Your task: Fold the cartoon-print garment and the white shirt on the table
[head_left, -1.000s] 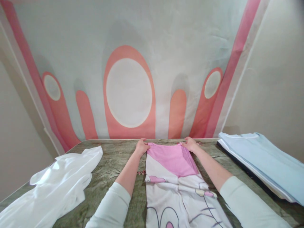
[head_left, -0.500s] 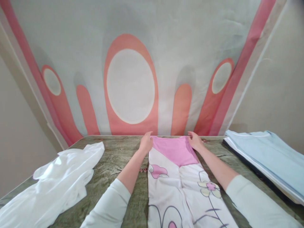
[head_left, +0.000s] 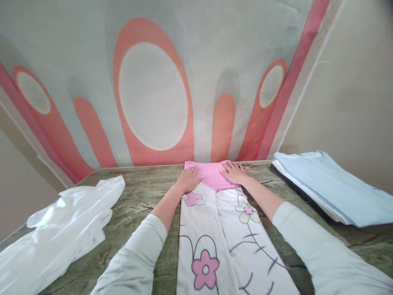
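Observation:
A long folded cloth [head_left: 215,241], white with pink flowers and a pink far end [head_left: 211,176], lies down the middle of the table. My left hand [head_left: 188,180] rests flat on the left side of the pink end, fingers stretched out. My right hand [head_left: 235,173] lies flat on the right side of the pink end, fingers spread. Both hands press on the cloth near the table's far edge and hold nothing.
A crumpled white cloth [head_left: 58,229] lies at the left of the wood-grain table [head_left: 144,196]. A stack of folded light blue cloths [head_left: 331,184] sits at the right. A hanging sheet with orange shapes [head_left: 153,90] covers the wall behind the table.
Both hands let go of the pink end's corners and now lie flat on it. The cloth is drawn out farther along the table, so more flower print shows.

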Motion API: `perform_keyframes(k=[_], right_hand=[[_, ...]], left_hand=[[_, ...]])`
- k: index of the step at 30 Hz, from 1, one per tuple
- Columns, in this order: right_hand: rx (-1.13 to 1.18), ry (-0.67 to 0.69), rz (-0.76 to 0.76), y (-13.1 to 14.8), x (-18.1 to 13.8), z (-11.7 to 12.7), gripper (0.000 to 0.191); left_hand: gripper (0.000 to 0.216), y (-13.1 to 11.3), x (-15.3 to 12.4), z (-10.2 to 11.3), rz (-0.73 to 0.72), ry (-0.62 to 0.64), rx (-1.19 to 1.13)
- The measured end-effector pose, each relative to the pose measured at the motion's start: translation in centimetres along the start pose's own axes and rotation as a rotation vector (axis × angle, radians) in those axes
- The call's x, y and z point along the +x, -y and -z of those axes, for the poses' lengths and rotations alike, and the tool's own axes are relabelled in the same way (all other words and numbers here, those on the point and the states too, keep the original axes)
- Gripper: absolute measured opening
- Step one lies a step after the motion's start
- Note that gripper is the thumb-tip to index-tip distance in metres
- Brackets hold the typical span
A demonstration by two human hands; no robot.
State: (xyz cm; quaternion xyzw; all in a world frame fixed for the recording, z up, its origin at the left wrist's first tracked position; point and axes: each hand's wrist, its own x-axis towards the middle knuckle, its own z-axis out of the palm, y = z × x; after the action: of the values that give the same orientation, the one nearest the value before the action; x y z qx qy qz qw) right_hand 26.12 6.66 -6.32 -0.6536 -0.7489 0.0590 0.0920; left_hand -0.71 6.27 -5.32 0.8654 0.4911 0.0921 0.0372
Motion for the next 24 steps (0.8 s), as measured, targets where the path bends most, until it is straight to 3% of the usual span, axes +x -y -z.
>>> perform_keyframes(k=[6,10,13,17,21,24], right_hand=[[-0.010,-0.071,0.010,0.9,-1.1,0.9,0.065],[-0.018,0.064,0.212,1.3,-3.1,0.8,0.064],[-0.035,0.088,0.234,1.1,-4.0,0.7,0.066],[-0.044,0.049,0.203,1.0,-4.3,0.7,0.067],[-0.052,0.034,0.202,1.1,-4.3,0.5,0.068],[-0.054,0.041,0.194,0.7,-4.2,0.4,0.068]], left_hand=[[0.060,0.5,1.1,-0.4,0.043,-0.021,0.033],[0.059,1.0,1.7,-0.4,0.060,-0.017,0.043],[0.057,0.3,1.4,0.3,0.077,-0.023,0.060],[0.051,-2.7,-0.9,1.1,0.062,-0.066,0.085],[0.048,-5.9,-4.5,0.8,-0.097,-0.022,0.052],[0.054,-6.6,-6.2,0.7,-0.164,0.020,0.009]])
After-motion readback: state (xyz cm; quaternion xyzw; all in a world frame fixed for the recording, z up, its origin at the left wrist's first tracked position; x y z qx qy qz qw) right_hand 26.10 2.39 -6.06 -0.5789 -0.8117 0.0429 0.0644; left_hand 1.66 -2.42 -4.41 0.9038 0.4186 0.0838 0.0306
